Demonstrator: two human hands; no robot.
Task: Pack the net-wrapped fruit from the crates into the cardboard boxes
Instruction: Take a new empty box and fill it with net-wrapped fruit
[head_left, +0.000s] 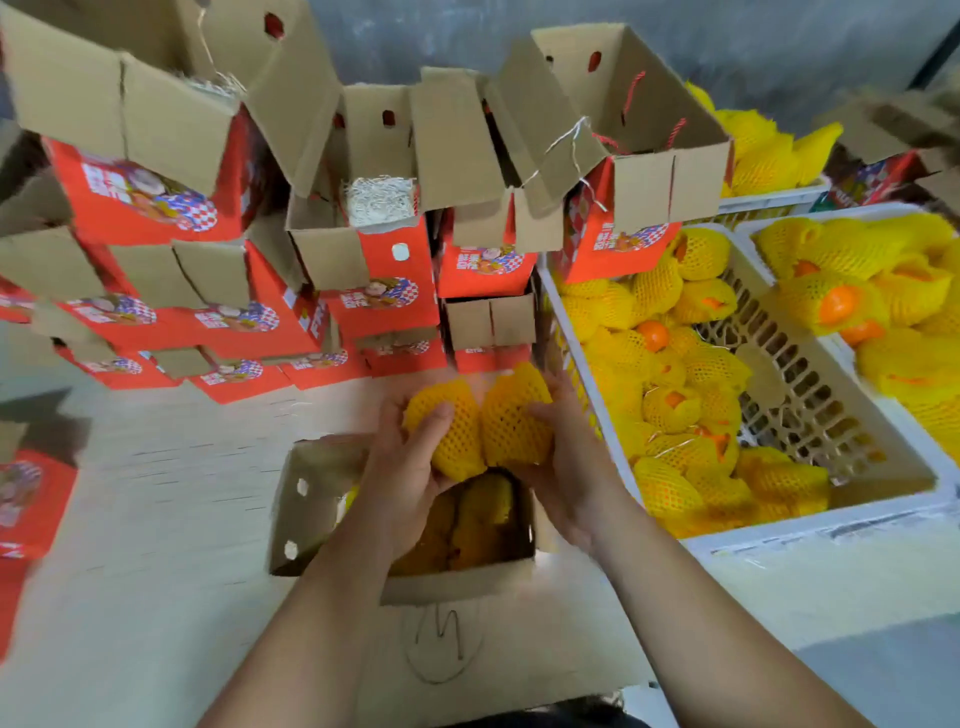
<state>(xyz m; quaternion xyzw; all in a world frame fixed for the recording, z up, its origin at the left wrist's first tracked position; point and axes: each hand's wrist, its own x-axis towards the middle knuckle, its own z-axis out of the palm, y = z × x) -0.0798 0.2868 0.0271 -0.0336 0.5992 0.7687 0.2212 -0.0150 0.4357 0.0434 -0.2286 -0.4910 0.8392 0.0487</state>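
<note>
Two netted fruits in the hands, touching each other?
Touching. Head view: left fruit and right fruit press side by side, no gap, held by left hand and right hand above the open box.

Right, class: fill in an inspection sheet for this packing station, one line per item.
Surface: pale floor.
Job's things: open cardboard box already holding wrapped fruit; white crate of yellow-netted fruit.
Clutter: stacked red boxes, flaps open, some with shredded paper.
Grippers: left hand grips one netted fruit; right hand grips another, both above the box.
Cables: nothing seen.
Surroundings: grey wall; second crate.
</note>
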